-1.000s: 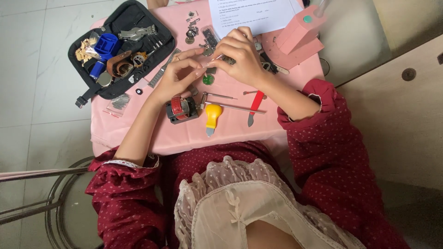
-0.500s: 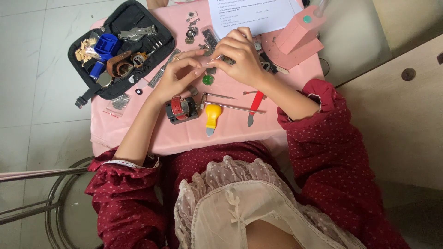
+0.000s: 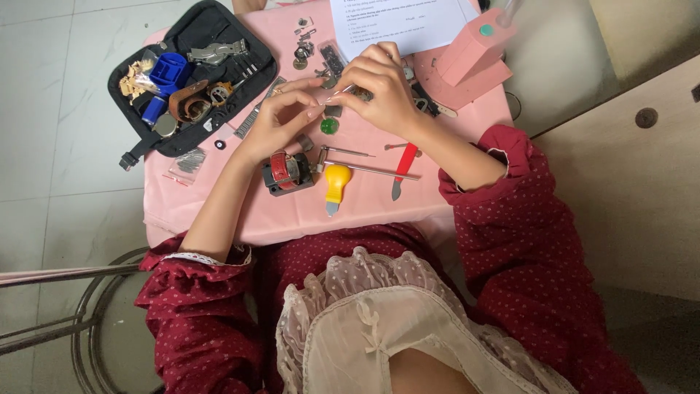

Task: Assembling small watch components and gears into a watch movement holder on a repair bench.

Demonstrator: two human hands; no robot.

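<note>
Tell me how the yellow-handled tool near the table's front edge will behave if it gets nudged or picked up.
The yellow-handled tool has a bulbous handle, so it may roll sideways if nudged. It looks small and probably light. It lies near the edge of the pink table, so a push could send it off.

Person wears a dark red long-sleeved garment with small pale dots (image 3: 525, 248), sleeves pushed up, left cuff trimmed with white lace (image 3: 208, 257). Cream sheer collar with lace frill and small bow (image 3: 368, 321) over chest. Both hands bare.
</note>
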